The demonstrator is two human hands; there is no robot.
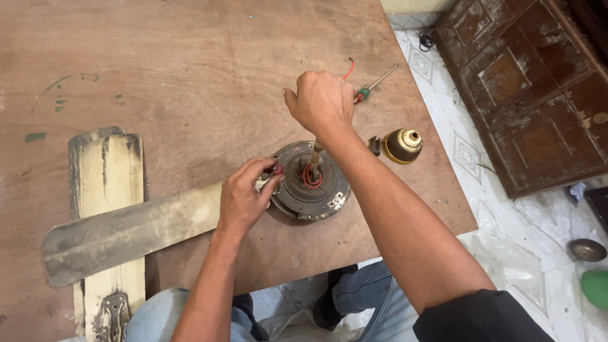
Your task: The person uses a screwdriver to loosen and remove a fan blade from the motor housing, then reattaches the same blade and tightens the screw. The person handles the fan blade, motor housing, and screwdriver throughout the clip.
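A round grey ceiling-fan motor [316, 190] with red wires at its rusty centre shaft lies on a brown wooden table [190, 63]. My left hand [244, 196] pinches a small red-tipped part at the motor's left rim, where a dusty fan blade [126, 231] joins it. My right hand [322, 101] is closed in a fist above the motor's far side; what it grips is hidden, though a red wire [349, 68] pokes out beyond it.
A second cream fan blade [107, 190] lies under the first at the left. A screwdriver with a red-green handle [373, 85] and a brass bell-shaped cover [403, 145] rest near the table's right edge. A brown panelled door [525, 95] lies on the tiled floor.
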